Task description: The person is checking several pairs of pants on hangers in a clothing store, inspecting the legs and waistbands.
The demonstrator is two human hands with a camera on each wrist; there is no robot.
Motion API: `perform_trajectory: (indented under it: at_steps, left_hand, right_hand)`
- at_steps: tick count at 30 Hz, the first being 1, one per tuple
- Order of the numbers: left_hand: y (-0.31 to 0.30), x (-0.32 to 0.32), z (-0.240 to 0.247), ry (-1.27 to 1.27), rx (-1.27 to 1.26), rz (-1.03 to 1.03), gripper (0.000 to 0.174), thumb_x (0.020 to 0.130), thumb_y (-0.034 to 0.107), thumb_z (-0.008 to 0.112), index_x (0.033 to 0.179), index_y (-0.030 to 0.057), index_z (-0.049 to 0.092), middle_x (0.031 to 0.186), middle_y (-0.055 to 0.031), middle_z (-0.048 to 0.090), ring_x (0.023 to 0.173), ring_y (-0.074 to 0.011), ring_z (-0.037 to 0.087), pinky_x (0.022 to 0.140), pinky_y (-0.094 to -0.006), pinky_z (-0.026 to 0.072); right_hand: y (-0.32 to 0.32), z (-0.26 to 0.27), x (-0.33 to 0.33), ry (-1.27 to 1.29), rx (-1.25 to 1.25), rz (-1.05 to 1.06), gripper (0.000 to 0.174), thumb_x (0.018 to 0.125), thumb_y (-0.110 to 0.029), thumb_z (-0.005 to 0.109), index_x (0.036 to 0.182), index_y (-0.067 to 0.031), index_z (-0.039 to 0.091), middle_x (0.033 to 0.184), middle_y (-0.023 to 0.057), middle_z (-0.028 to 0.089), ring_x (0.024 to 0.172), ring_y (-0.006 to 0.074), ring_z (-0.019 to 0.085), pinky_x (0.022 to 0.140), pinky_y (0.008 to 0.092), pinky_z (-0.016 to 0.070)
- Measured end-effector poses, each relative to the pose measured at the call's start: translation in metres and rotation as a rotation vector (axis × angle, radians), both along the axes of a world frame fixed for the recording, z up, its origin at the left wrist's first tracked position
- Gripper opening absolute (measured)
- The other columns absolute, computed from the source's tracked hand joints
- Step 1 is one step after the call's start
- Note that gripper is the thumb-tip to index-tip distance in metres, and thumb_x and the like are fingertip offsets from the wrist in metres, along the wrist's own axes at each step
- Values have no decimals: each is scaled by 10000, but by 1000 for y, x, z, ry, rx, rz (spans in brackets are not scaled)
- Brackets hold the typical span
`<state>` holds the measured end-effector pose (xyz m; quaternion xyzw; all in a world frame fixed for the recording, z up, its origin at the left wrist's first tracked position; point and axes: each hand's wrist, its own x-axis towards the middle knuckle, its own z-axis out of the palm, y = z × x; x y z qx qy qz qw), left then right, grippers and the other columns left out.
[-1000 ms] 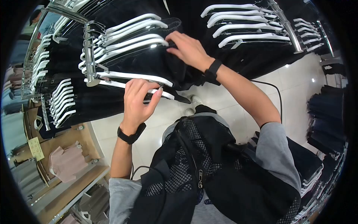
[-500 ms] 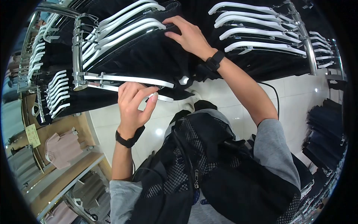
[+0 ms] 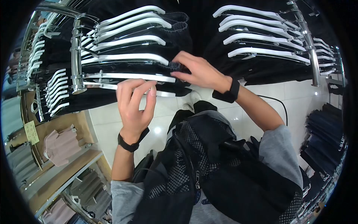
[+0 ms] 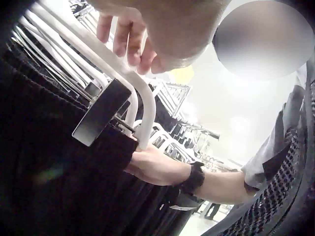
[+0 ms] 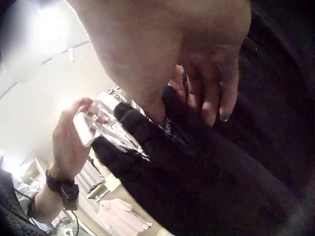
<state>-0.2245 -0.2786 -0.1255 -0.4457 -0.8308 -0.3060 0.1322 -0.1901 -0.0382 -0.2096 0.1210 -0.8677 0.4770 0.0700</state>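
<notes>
In the head view my left hand [image 3: 132,100] grips the front white hanger [image 3: 166,94], its fingers curled over the bar. The same hand [image 5: 69,135] shows on the hanger's white end in the right wrist view. My right hand [image 3: 203,74] is at the free ends of the hangers, a little farther back. It pinches the waistband of black trousers [image 5: 197,152], thumb on one side and fingers on the other. Another white hanger [image 3: 130,76] hangs just behind the front one. A black clip [image 4: 102,113] sits under a hanger in the left wrist view.
Several white hangers with black garments hang from a metal rail [image 3: 76,56] at left and another rail [image 3: 313,59] at right. Shelves with a pink shirt [image 3: 61,145] stand lower left. Dark folded clothes [image 3: 324,127] lie at right, above a tiled floor [image 3: 261,112].
My right hand has come down and nearer, from the hangers farther back to a trouser waistband close behind the front hangers. The rear hangers have spread apart. My left hand stays on the front hanger.
</notes>
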Motion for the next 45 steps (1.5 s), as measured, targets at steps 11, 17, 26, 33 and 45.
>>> perform_trajectory:
  at_steps: [11, 17, 26, 33, 45]
  left_hand:
    - [19, -16, -1, 63, -222, 25, 193, 909, 187, 678, 1077, 91, 678, 1128, -51, 636, 1136, -269, 578, 1103, -493, 343]
    - [11, -10, -7, 90, -155, -3, 126, 884, 131, 674, 1005, 108, 702, 1029, -20, 660, 1053, -236, 611, 1070, -450, 367]
    - [7, -6, -8, 82, -119, -13, 139, 910, 96, 618, 996, 88, 727, 1041, -35, 686, 1071, -240, 621, 1059, -437, 371]
    - [9, -4, -8, 74, -92, -6, 154, 941, 90, 584, 990, 61, 727, 1039, -53, 702, 1059, -249, 629, 1040, -424, 376]
    - [-34, 7, -11, 56, -7, 176, 233, 945, 55, 621, 1168, 50, 691, 1340, -114, 616, 1376, -352, 451, 1153, -479, 305]
  right_hand:
    - [13, -22, -43, -100, -197, 43, 495, 918, -34, 484, 1408, 43, 483, 1372, 241, 591, 1309, 342, 559, 1118, 396, 432]
    - [26, -27, -88, -162, -410, -104, 336, 974, -107, 535, 1261, 35, 636, 1200, 165, 713, 1137, 253, 673, 991, 340, 504]
    - [34, -4, -87, -245, -185, -118, 301, 995, -212, 595, 1178, 16, 668, 1109, 113, 750, 1052, 204, 711, 938, 295, 523]
    - [16, 29, -56, 205, 192, -227, 425, 904, -353, 717, 1205, -57, 670, 996, 174, 638, 921, 346, 655, 826, 404, 520]
    - [-32, 49, -73, -119, 91, -26, 501, 920, -342, 711, 1170, 35, 497, 924, 278, 688, 919, 426, 701, 830, 446, 537]
